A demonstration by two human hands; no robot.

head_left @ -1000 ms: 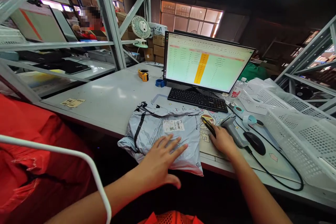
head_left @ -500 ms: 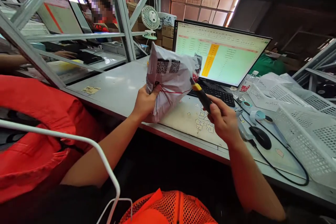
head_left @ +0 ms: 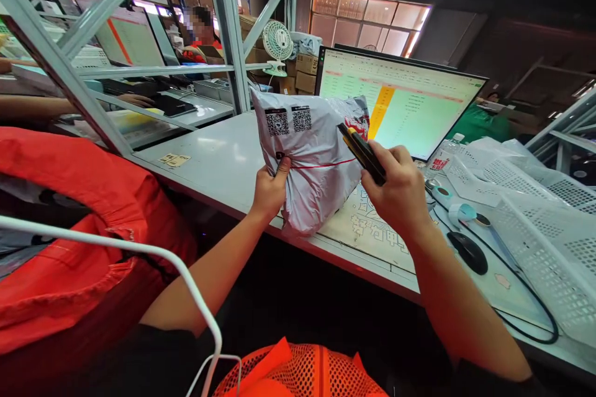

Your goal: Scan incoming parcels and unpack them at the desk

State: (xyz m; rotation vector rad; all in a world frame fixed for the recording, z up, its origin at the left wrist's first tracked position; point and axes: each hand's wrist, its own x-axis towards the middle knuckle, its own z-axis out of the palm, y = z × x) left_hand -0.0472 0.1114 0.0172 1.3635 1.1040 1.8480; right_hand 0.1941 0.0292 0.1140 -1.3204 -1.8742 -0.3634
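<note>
Holds a pale plastic parcel [head_left: 316, 146], wrinkled and tilted, on the near side of the lit monitor [head_left: 423, 99], overlapping the screen's lower left, with two printed codes [head_left: 288, 122] facing back this way. Grips the parcel's lower left edge in the left hand [head_left: 272, 192], with the thumb on the near face and fingers mostly hidden behind. Wraps the right hand [head_left: 398, 183] around a black-and-yellow cutter [head_left: 367, 155], just in front of the monitor's lower edge. Aims the cutter up and leftward across the parcel's right side, beside the red print; cannot tell whether touching plastic or stopping just short. Sets the parcel squarely between the hands: right of the left hand, the nearer one and in contact, and left of the right hand. Gives no sure reading of the parcel's long axis, with folds bunching toward the left thumb. Also shows a mouse [head_left: 468, 252] to the monitor's near right, a white perforated basket [head_left: 535, 242] farther right, and a red bag [head_left: 107, 167] well to the monitor's left.
</note>
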